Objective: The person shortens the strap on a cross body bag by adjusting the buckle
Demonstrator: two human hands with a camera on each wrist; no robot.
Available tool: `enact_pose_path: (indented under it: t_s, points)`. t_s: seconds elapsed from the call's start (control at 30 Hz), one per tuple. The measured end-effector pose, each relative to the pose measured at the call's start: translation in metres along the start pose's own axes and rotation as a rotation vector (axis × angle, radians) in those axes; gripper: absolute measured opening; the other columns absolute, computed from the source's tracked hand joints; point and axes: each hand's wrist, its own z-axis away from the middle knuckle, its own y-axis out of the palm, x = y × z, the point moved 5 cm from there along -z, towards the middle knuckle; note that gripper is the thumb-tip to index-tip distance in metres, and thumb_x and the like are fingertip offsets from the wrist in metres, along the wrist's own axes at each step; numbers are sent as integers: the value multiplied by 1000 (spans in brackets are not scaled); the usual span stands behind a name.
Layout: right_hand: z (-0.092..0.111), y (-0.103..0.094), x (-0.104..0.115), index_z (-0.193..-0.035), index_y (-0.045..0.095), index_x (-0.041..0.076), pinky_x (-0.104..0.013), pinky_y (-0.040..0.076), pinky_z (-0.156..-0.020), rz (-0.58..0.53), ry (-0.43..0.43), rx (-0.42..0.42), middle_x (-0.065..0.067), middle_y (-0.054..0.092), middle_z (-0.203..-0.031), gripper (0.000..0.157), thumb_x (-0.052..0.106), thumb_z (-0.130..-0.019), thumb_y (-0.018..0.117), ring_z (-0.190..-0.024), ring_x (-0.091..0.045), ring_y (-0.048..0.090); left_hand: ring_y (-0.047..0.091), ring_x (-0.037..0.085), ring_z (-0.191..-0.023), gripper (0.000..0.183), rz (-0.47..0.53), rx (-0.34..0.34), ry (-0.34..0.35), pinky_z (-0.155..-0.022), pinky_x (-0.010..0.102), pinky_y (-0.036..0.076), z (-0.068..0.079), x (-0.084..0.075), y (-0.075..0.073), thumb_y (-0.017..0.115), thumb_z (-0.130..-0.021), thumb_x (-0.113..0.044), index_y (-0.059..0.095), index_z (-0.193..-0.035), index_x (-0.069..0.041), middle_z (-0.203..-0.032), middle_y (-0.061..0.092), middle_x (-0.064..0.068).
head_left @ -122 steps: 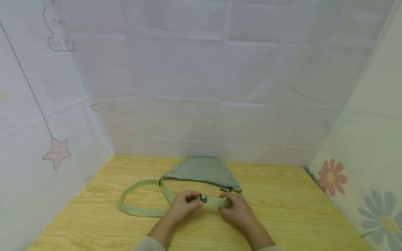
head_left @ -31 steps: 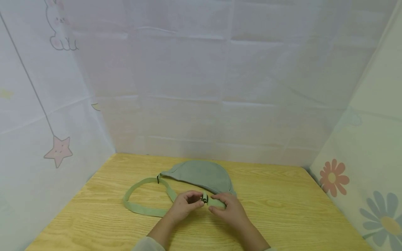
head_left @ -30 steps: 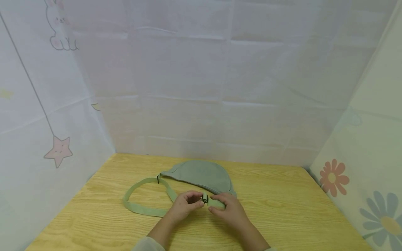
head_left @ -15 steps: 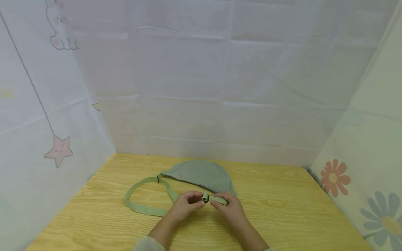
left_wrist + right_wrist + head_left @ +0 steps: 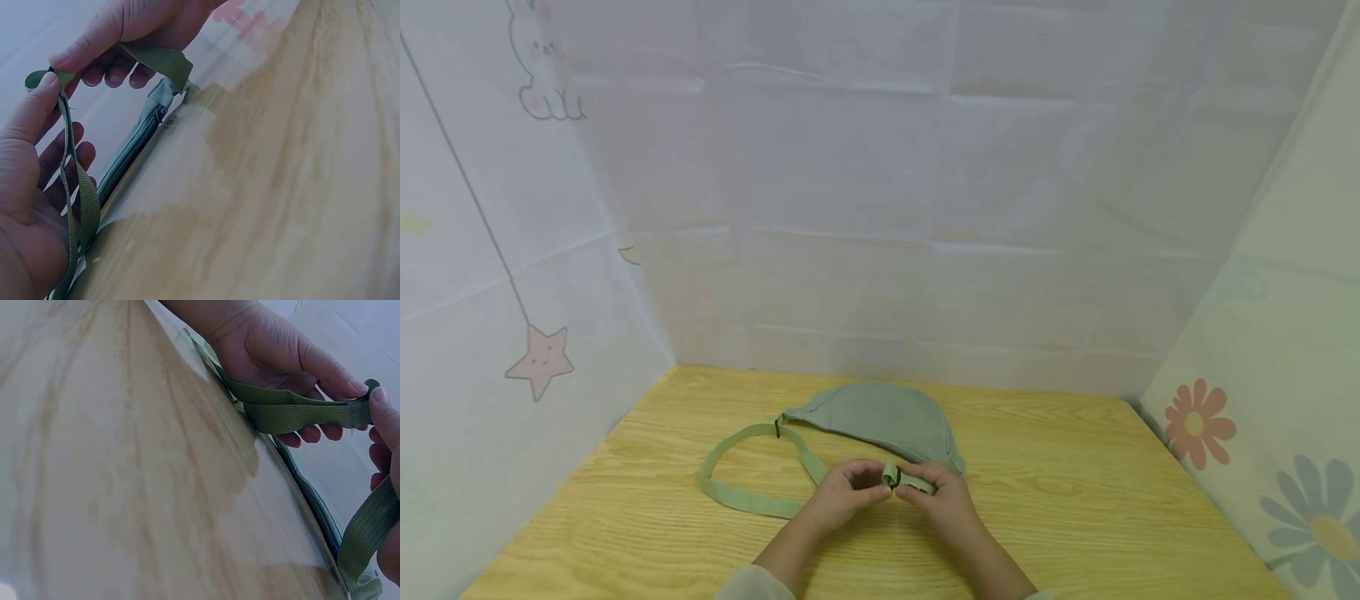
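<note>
A sage-green waist bag (image 5: 880, 417) lies on the wooden table behind both hands. Its green webbing strap (image 5: 752, 504) forms a loop at left. Between the hands is a small black strap slider (image 5: 892, 478), with webbing folded through it. My left hand (image 5: 842, 494) pinches the strap beside the slider with thumb and fingertips; in the left wrist view, two layers of webbing (image 5: 87, 203) run down past its palm. My right hand (image 5: 946, 502) pinches the strap close to the slider's other side. A short strap length (image 5: 167, 64) hangs from it. Fingers mostly hide the slider in the wrist views.
The wooden table (image 5: 1090, 500) extends around the bag on all sides. White printed sheets (image 5: 850, 250) stand behind it and at both sides. A second dark slider (image 5: 777, 428) sits where the loop meets the bag's left end.
Since the oldest frame, my right hand has come left toward the slider and the bag's right end has swung nearer. Lately the right fingertips have closed in on the slider; the left hand has barely moved.
</note>
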Motion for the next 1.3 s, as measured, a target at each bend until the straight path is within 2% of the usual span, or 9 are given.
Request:
enact_pose_path:
  t_s: [0.2,0.3,0.4,0.47,0.57,0.67,0.87,1.1,1.3]
  points:
    - [0,2,-1,-130,61,2,-18,45,-72,50,-2,71,-12,61,-109,55,31,-85,74,-89,-13,48,60,10,-100,41,22,-2,-3,-83,20,51,-1,2,0,71,-91,-19,60,-124,5,-120,66,16]
    - [2,0,-2,-132,61,9,-27,50,-84,60,19,88,-12,59,-123,51,35,-89,71,-103,-20,51,60,9,-99,41,25,-11,5,-83,20,51,-1,2,-1,70,-91,-17,60,-123,5,-118,66,15]
    - [3,-6,-2,-129,63,14,-41,50,-95,79,37,68,-11,57,-131,44,36,-91,69,-116,-25,51,60,8,-97,39,29,-18,12,-82,20,51,-1,2,-2,70,-91,-15,60,-122,6,-115,67,12]
    - [4,-10,-2,-125,66,14,-40,49,-95,89,48,41,-8,60,-127,40,35,-90,70,-114,-22,52,61,7,-95,39,33,-21,15,-82,20,51,-1,2,-2,70,-91,-15,60,-122,7,-113,68,9]
    - [3,-15,-2,-119,69,12,-28,47,-83,86,63,27,-5,62,-113,35,29,-88,73,-99,-15,51,61,6,-94,40,35,-22,11,-82,20,52,0,3,-3,71,-91,-16,60,-122,6,-111,68,5]
    - [3,-18,-2,-115,70,11,-25,44,-78,80,82,34,-4,62,-109,32,26,-87,75,-93,-13,48,60,7,-95,41,37,-24,2,-82,20,52,0,3,-3,71,-91,-18,60,-123,5,-110,67,2]
    - [3,-18,-3,-111,72,10,-40,50,-92,88,82,42,-4,65,-112,31,26,-85,77,-105,-18,54,59,9,-95,40,27,-30,-1,-80,20,51,0,2,-4,71,-91,-17,61,-122,5,-109,67,4]
    - [2,-21,-3,-105,74,13,-35,49,-91,81,59,2,0,64,-102,27,24,-81,81,-98,-12,53,61,6,-92,40,38,-13,18,-79,20,51,0,3,-3,71,-90,-16,61,-122,6,-107,68,1]
    - [1,-18,-2,-106,75,9,-47,50,-97,53,3,1,-4,62,-100,30,22,-80,82,-95,-12,51,62,5,-92,40,21,-5,35,-80,20,52,-1,3,-3,73,-89,-18,63,-119,5,-111,70,8]
